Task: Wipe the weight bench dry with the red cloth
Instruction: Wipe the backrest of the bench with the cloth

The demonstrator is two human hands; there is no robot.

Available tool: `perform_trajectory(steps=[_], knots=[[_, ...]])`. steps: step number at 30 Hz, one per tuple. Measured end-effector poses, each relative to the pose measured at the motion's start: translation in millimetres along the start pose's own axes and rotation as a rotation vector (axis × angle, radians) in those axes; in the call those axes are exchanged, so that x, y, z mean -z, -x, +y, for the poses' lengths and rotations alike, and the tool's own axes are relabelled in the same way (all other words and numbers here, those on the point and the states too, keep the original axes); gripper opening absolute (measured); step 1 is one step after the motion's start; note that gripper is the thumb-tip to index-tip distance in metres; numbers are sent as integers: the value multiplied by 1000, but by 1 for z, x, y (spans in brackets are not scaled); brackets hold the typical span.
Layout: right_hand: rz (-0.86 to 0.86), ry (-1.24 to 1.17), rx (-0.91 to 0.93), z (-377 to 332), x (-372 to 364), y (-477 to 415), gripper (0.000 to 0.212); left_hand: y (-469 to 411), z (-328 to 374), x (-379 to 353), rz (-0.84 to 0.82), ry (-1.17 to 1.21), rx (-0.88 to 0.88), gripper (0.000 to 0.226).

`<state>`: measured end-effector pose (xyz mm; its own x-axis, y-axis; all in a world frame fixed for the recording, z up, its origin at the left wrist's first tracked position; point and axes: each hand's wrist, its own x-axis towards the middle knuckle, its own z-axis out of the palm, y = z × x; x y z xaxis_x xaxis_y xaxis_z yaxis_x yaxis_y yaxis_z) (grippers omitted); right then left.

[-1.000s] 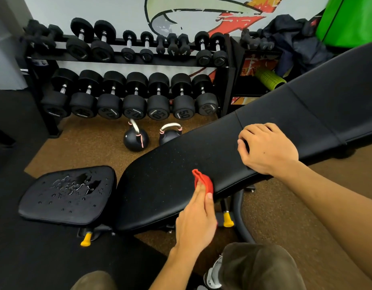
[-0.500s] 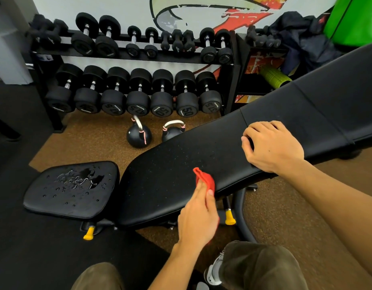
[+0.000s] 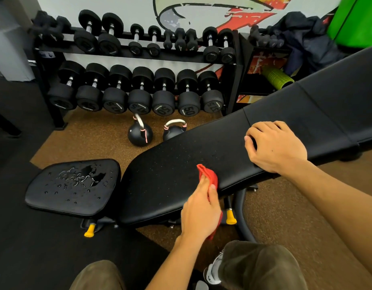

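Your left hand [image 3: 201,210] clamps the crumpled red cloth [image 3: 208,174] — sweep it along the black padded weight bench [image 3: 170,164]; right hand [image 3: 277,147], fingers curled, braces.

Weight bench [image 3: 160,197]: water droplets [image 3: 80,176] on seat [image 3: 55,199], red cloth [image 3: 208,174] on backrest [image 3: 306,105].

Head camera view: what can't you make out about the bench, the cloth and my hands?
Head view: most of the red cloth, covered by the left hand.
Head view: the upper end of the weight bench, cut off by the right edge.
Head view: whether the right hand grips the bench; its own back hides the fingertips.
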<state>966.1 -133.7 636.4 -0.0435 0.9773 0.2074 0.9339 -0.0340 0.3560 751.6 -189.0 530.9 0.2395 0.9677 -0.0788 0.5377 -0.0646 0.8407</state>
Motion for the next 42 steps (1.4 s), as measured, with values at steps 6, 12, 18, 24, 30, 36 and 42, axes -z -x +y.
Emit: perform_trajectory(steps=[6,12,18,24,30,36,42], knots=[[2,-4,4,1,0,-1,39,-9,-8,8,40,53,223,38],[-3,4,-1,-1,1,-1,39,-12,40,0,-76,-27,-14,44],[-18,1,5,-1,3,0,40,-27,-16,18,-38,-99,164,45],[-17,5,2,0,1,-1,41,-32,5,19,-76,-110,99,39],[-10,10,2,0,-1,-2,52,-41,16,17,-174,-155,-31,36],[-15,27,7,-1,0,-2,51,-56,-14,28,-96,-193,150,37],[-20,34,6,-1,1,-2,47,-47,26,18,-196,-149,-147,32]])
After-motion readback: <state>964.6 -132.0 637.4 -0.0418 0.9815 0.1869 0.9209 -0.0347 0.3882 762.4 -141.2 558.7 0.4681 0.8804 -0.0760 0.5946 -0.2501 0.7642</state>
